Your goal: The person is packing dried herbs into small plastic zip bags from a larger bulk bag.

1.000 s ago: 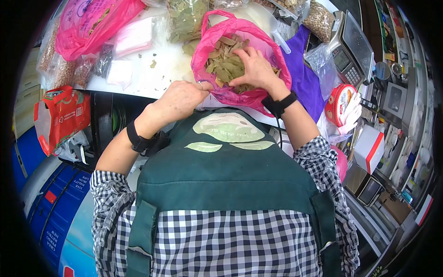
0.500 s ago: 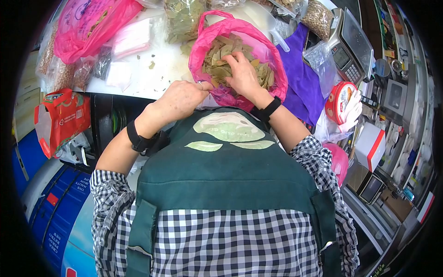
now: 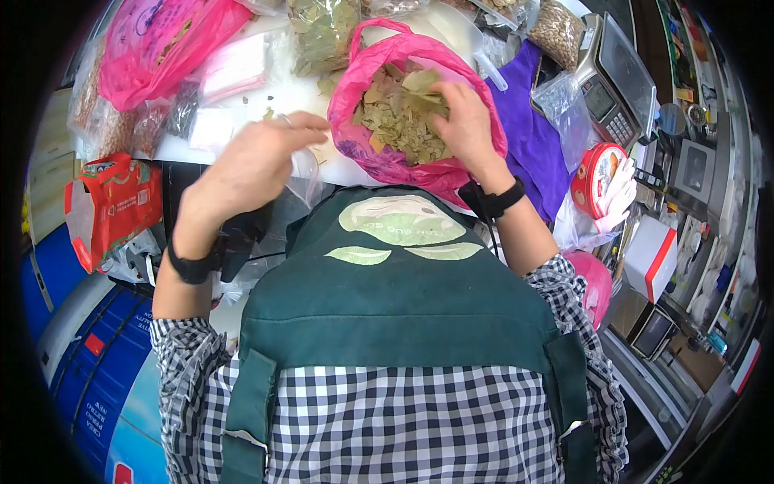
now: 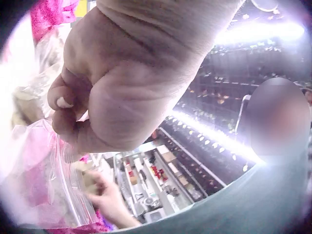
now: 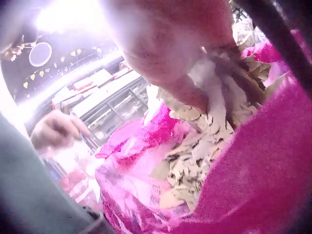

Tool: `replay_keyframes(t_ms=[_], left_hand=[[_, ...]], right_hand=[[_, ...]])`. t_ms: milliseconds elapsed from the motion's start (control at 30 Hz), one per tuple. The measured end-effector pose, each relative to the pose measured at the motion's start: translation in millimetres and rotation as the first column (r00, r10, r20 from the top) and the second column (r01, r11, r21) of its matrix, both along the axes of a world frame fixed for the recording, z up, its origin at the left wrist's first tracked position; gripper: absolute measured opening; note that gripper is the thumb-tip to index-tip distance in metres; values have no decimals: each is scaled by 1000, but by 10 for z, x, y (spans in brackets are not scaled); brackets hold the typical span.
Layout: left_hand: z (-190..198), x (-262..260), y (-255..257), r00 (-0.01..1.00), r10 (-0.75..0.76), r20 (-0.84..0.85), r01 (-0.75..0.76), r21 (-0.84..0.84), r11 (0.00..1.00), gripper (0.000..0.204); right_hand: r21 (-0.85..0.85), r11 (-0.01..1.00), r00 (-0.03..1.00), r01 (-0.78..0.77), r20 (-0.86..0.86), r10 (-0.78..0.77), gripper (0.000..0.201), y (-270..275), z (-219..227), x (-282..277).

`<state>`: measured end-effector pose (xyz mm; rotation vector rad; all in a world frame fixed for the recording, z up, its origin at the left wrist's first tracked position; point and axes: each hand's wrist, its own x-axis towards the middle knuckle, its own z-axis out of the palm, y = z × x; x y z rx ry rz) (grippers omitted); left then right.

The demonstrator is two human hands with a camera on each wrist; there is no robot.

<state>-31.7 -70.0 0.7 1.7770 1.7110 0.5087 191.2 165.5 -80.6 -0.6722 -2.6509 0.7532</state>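
In the head view a pink plastic bag (image 3: 348, 149) stands open at the table edge, holding many dried bay leaves (image 3: 399, 121). My right hand (image 3: 469, 129) is inside its mouth, and a bunch of bay leaves (image 3: 422, 84) sits between thumb and fingers. The right wrist view shows that hand (image 5: 180, 44) close up, with leaves at its fingers. Left of the pink bag is my left hand (image 3: 250, 165). Its thumb and fingertips pinch the top of a clear zip bag (image 4: 61, 180), which hangs below them in the left wrist view.
A packed bag of leaves (image 3: 326, 36) lies behind. Another pink bag (image 3: 161, 56) and bags of beans are at the left, above a red paper bag (image 3: 113, 210). To the right are purple cloth (image 3: 524, 137), a scale (image 3: 609, 105) and a round red tin (image 3: 592, 179).
My left hand has let go of the pink bag's rim, moved left and now pinches a clear zip bag. My right hand has shifted right and lifted a bunch of leaves.
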Motion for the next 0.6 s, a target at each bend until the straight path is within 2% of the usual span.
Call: replay_keyframes(t_ms=[33, 100, 133, 167, 233, 267, 367, 433, 500, 533, 567, 600], left_hand=[[200, -48, 1, 1000, 20, -4, -20, 15, 1000, 52], [530, -71, 39, 991, 126, 41, -131, 120, 984, 52], [611, -77, 82, 987, 125, -104, -86, 313, 946, 46], [703, -51, 127, 986, 126, -109, -86, 314, 945, 46], [858, 79, 224, 959, 265, 96, -279, 191, 941, 33], [716, 124, 289, 954, 257, 155, -290, 258, 921, 26], [559, 297, 465, 960, 214, 182, -262, 308, 915, 23], [372, 350, 574, 964, 203, 174, -249, 303, 920, 16], [93, 346, 696, 992, 124, -21, -104, 422, 901, 11], [69, 340, 679, 987, 156, -39, -134, 337, 932, 16], [57, 307, 687, 987, 156, -39, -134, 338, 932, 16], [30, 260, 691, 974, 175, -144, -123, 313, 942, 20]], right_hand=[[0, 1000, 1000, 4, -1, -4, 44, -31, -52, 3], [204, 978, 966, -46, 260, -9, 49, -84, -265, 56], [203, 977, 963, -66, 268, 10, 50, -116, -332, 76], [204, 977, 964, -67, 264, 11, 50, -129, -369, 81], [194, 976, 952, -93, 304, 30, 48, -167, -379, 89], [193, 977, 953, -91, 302, 29, 48, -185, -374, 94], [175, 979, 964, -102, 261, 53, 44, -175, -322, 80], [77, 997, 979, -24, 205, 8, 41, -161, -283, 78], [13, 1000, 985, 21, 173, -23, 41, -153, -304, 132], [-49, 997, 988, 54, 145, -47, 42, -116, -300, 126], [-48, 997, 988, 54, 145, -47, 42, -73, -286, 136], [-117, 991, 992, 69, 117, -56, 45, -50, -204, 133]])
